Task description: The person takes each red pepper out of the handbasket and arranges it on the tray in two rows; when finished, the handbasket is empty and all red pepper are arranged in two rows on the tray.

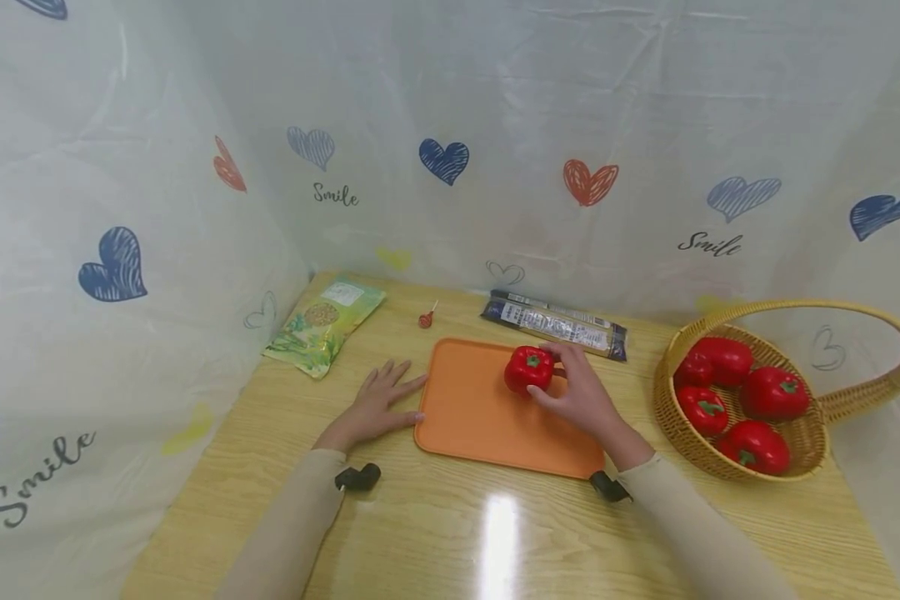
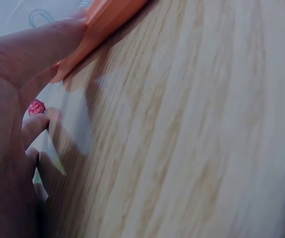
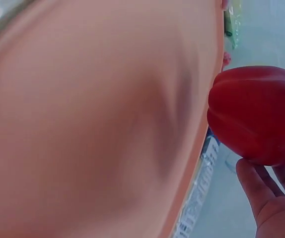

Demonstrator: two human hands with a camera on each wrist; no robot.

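Observation:
My right hand point(image 1: 583, 400) grips a shiny red bell pepper point(image 1: 527, 375) with a green stem, thumb on its near side and fingers behind it. The pepper overlaps the right half of an orange tray point(image 1: 461, 417). In the right wrist view the pepper point(image 3: 254, 114) shows beside the tray's surface point(image 3: 83, 124), which carries a soft shadow. My left hand point(image 1: 375, 404) lies with spread fingers at the tray's left side, holding nothing. Its thumb point(image 2: 58, 47) reaches the orange rim in the left wrist view.
A wicker basket point(image 1: 667, 408) with a tall handle holds several red bell peppers point(image 1: 774, 393) at the right. Behind the tray lie dark flat packets point(image 1: 555, 323) and a red lollipop point(image 1: 425, 319). A green-yellow bag point(image 1: 322, 327) lies back left, near the printed curtain point(image 1: 510, 100).

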